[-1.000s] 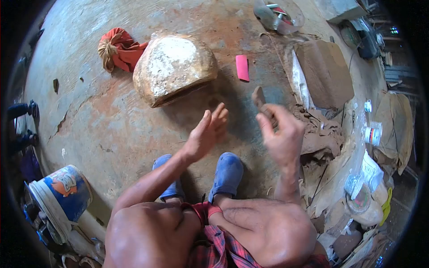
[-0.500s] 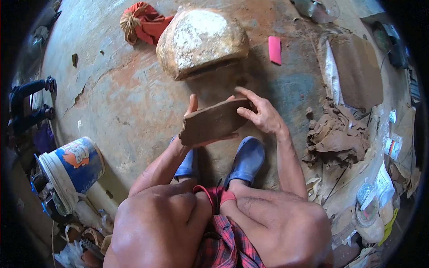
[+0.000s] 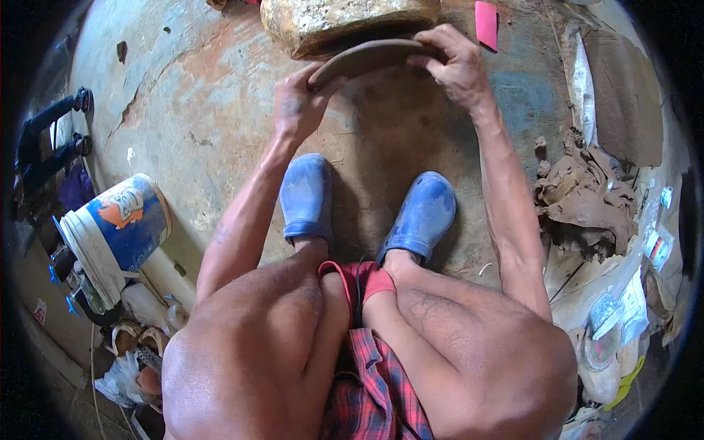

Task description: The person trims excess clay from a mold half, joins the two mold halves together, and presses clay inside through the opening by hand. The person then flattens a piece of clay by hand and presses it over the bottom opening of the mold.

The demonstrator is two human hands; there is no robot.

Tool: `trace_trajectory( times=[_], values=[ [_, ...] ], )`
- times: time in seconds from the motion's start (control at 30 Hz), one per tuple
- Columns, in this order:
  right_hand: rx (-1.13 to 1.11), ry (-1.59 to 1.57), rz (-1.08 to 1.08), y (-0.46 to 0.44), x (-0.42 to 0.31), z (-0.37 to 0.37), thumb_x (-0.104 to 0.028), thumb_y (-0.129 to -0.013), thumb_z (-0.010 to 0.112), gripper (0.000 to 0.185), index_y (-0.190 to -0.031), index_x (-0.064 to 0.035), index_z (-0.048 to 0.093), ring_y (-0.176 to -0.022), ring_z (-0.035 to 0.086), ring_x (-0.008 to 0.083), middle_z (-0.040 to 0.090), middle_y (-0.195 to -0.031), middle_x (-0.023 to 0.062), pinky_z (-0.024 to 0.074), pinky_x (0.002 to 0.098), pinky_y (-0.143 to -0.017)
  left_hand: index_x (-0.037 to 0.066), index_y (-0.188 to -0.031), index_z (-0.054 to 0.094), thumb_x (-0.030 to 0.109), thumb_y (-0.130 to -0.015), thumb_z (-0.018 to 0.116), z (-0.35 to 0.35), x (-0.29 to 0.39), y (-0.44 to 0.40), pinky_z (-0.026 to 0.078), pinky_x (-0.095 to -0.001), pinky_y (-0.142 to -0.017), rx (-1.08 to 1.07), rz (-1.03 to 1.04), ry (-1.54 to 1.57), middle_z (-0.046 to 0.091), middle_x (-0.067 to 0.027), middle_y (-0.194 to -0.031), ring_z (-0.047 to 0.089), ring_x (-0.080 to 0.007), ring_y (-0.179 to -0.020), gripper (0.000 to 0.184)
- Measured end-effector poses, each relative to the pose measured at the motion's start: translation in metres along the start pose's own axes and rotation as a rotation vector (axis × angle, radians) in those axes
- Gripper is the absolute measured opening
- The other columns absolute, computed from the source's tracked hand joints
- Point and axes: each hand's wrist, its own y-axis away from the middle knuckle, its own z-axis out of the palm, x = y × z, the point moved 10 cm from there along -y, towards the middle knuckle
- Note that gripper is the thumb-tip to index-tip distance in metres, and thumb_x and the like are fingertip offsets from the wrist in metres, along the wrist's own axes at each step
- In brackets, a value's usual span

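A brown clay slab (image 3: pixel 374 59), bent into an arch, is held up between both hands in front of the stone block (image 3: pixel 345 20). My left hand (image 3: pixel 299 103) grips its left end, with the fingers partly hidden behind it. The right end is pinched between the thumb and fingers of my right hand (image 3: pixel 456 64). The block has a whitish, rough top and is cut off by the upper edge of the view. To the right of it a pink flat piece (image 3: pixel 486 26) lies on the floor.
Crumpled brown clay (image 3: pixel 587 198) lies at the right, below a brown slab (image 3: pixel 623 103). A white and blue bucket (image 3: pixel 121 227) stands at the left. Two blue clogs (image 3: pixel 304 194) are on my feet. Packets and containers (image 3: pixel 616 315) sit at the lower right.
Both hands first came together on the clay slab, then moved up and forward with it. The slab now arches between them. The view has tilted down, so the block appears higher.
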Motion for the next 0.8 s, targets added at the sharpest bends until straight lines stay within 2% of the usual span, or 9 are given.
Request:
trace_trajectory(
  times=[0.1,0.13,0.17,0.23,0.47,0.67,0.73,0.8],
  values=[
    [0.090,0.106,-0.023,-0.004,0.002,-0.003,-0.010,-0.083,0.084,0.032,-0.114,-0.0073,0.074,-0.098,0.073,0.0291,0.071,-0.108,0.0103,0.0604,0.0393,-0.088,0.009,-0.109,0.081,0.025,-0.089,0.086,-0.007,0.004,-0.004,0.055,-0.0387,-0.073,0.155,0.084,-0.116,0.074,-0.0130,-0.092,0.072,-0.0264,-0.080,0.025],
    [0.109,0.106,-0.016,-0.005,0.001,-0.003,-0.010,-0.082,0.085,0.032,-0.112,-0.0073,0.075,-0.097,0.073,0.0284,0.071,-0.107,0.0094,0.0606,0.0391,-0.087,0.008,-0.100,0.079,0.027,-0.088,0.085,-0.013,0.013,0.000,0.055,-0.0432,-0.071,0.255,0.184,-0.101,0.069,-0.0126,-0.088,0.068,-0.0340,-0.076,0.022],
    [0.109,0.106,-0.017,-0.006,-0.001,-0.001,-0.010,-0.082,0.085,0.032,-0.112,-0.0073,0.075,-0.097,0.073,0.0284,0.071,-0.107,0.0094,0.0606,0.0391,-0.087,0.008,-0.100,0.079,0.027,-0.088,0.085,-0.013,0.012,0.000,0.055,-0.0432,-0.071,0.257,0.183,-0.101,0.069,-0.0126,-0.088,0.068,-0.0340,-0.076,0.022],
    [0.185,0.278,-0.091,-0.005,-0.007,-0.001,-0.013,-0.081,0.088,0.032,-0.110,-0.0070,0.075,-0.096,0.073,0.0280,0.072,-0.106,0.0086,0.0610,0.0401,-0.086,0.009,-0.093,0.075,0.029,-0.089,0.084,-0.019,0.013,-0.002,0.055,-0.0446,-0.070,0.312,0.193,-0.295,0.069,-0.0124,-0.092,0.070,-0.0351,-0.078,0.023],
    [0.288,0.319,-0.052,-0.001,-0.008,-0.004,-0.013,-0.076,0.091,0.035,-0.107,-0.0078,0.075,-0.094,0.072,0.0293,0.069,-0.102,0.0075,0.0609,0.0407,-0.083,0.009,-0.095,0.069,0.031,-0.087,0.085,-0.027,0.017,-0.003,0.055,-0.0457,-0.066,0.414,0.270,-0.299,0.069,-0.0124,-0.086,0.070,-0.0349,-0.077,0.028],
    [0.331,0.379,-0.151,-0.003,-0.008,-0.005,-0.016,-0.073,0.093,0.040,-0.106,-0.0082,0.072,-0.091,0.070,0.0311,0.067,-0.101,0.0080,0.0594,0.0416,-0.080,0.010,-0.095,0.067,0.034,-0.085,0.086,-0.029,0.015,-0.004,0.055,-0.0464,-0.064,0.448,0.291,-0.342,0.070,-0.0117,-0.084,0.070,-0.0346,-0.075,0.033],
    [0.370,0.285,-0.058,-0.003,0.002,-0.009,-0.018,-0.072,0.094,0.045,-0.108,-0.0090,0.069,-0.091,0.069,0.0315,0.066,-0.100,0.0089,0.0589,0.0428,-0.079,0.011,-0.098,0.066,0.037,-0.082,0.088,-0.032,0.016,-0.005,0.054,-0.0463,-0.062,0.473,0.268,-0.378,0.069,-0.0108,-0.083,0.070,-0.0348,-0.073,0.038],
    [0.349,0.299,-0.061,-0.005,0.002,-0.010,-0.018,-0.072,0.094,0.047,-0.109,-0.0093,0.067,-0.092,0.069,0.0317,0.066,-0.099,0.0091,0.0586,0.0434,-0.080,0.011,-0.100,0.065,0.037,-0.081,0.090,-0.041,0.021,-0.005,0.054,-0.0456,-0.061,0.527,0.238,-0.395,0.067,-0.0102,-0.080,0.069,-0.0342,-0.071,0.041]
  ],
)
